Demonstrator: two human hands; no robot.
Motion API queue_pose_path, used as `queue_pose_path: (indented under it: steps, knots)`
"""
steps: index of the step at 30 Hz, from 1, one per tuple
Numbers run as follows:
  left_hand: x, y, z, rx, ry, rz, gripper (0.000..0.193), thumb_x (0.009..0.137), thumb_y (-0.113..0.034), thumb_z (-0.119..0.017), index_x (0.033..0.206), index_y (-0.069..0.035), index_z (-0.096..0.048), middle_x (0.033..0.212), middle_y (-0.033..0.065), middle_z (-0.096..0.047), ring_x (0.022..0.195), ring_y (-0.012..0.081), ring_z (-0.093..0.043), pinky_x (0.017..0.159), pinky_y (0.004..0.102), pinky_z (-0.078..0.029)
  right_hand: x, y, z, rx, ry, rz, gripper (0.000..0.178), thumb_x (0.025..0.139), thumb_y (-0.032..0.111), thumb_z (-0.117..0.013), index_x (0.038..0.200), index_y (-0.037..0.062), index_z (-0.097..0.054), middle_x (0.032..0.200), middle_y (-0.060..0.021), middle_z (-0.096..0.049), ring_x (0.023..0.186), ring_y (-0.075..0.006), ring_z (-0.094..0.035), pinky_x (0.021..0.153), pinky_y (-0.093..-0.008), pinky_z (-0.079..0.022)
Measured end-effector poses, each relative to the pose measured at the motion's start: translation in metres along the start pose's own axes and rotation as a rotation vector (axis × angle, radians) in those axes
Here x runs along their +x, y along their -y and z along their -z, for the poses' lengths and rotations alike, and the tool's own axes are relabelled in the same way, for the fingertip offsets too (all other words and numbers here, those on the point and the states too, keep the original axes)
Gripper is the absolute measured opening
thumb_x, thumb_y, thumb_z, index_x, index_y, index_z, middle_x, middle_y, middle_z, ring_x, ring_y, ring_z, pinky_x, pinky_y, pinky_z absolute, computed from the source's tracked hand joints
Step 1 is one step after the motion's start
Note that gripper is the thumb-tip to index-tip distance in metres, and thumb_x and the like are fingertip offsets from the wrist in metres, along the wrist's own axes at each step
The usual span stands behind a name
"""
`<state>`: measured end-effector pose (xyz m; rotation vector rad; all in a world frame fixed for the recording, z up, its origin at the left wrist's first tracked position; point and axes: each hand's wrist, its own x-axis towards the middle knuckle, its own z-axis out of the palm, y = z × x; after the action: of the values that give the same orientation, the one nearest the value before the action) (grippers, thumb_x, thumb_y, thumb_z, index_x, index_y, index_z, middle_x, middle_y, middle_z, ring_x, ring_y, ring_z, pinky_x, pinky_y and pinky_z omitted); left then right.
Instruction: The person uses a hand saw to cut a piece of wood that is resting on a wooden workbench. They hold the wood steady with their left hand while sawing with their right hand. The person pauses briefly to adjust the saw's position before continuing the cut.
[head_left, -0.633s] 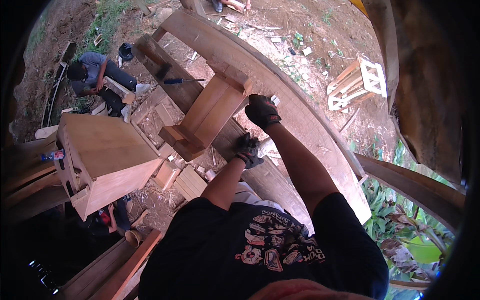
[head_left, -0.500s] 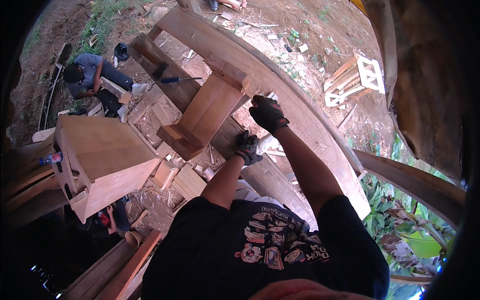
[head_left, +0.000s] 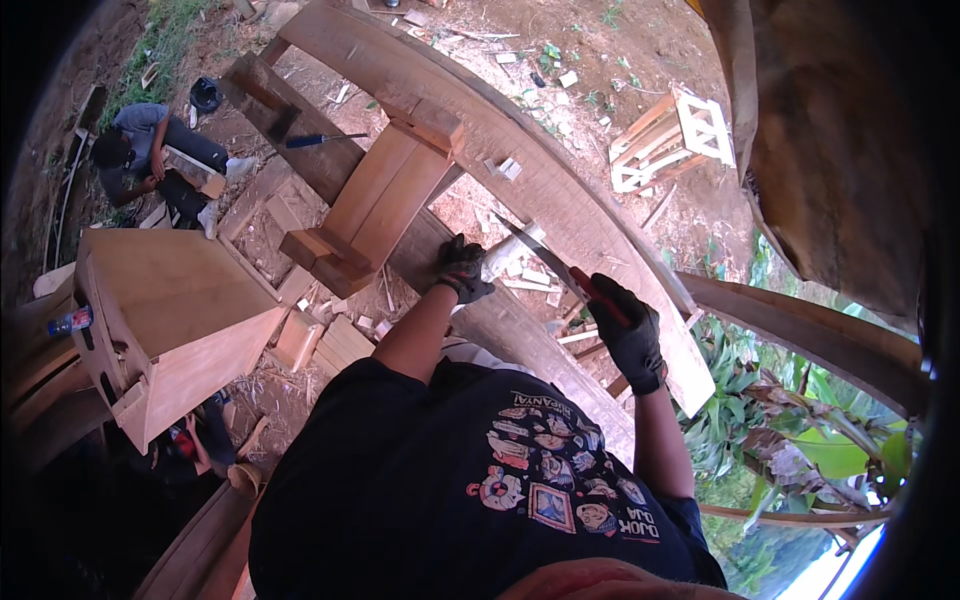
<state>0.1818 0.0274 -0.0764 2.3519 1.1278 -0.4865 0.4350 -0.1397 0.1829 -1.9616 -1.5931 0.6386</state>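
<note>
My right hand [head_left: 626,335], in a dark glove, is closed round the red-and-black handle of a handsaw [head_left: 540,252]. Its long, tapering blade points up and left over the gap between two planks; teeth cannot be made out. My left hand [head_left: 464,270], gloved too, rests with fingers spread on the dark plank [head_left: 415,250], holding nothing. Just beyond it lies a reddish-brown wooden assembly [head_left: 372,190], two boards with thick blocks at both ends, set across the planks. Small wood offcuts [head_left: 507,168] sit on the wide pale board [head_left: 570,200] near the assembly's far end.
A blue-handled tool [head_left: 318,140] lies on the dark plank. A large wooden cabinet [head_left: 180,290] stands at left, with a bottle [head_left: 70,322] on it. One person [head_left: 165,150] sits on the ground beyond; another is partly visible lower left. A small wooden frame [head_left: 670,140] stands at right.
My right hand has drawn away from the assembly's end, toward me and right, and the handsaw now shows plainly in it. My left hand stays on the plank. The whole view has shifted.
</note>
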Motion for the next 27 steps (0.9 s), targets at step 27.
queue_pose_path:
  steps: [27]
  knots:
    - [0.006, -0.016, -0.015, 0.036, -0.316, -0.005, 0.088, 0.091, -0.079, -0.063, 0.136, -0.004, -0.069, 0.136, 0.0219, -0.07, 0.136, 0.0385, -0.059, 0.132, 0.0625, -0.019, -0.008, 0.049, 0.028, -0.01, 0.136, 0.067, 0.047, 0.105, 0.01, -0.07, 0.152, 0.0165, -0.068, 0.13, -0.0166, -0.078, 0.107, -0.0352, -0.08, 0.089, -0.0424, -0.066]
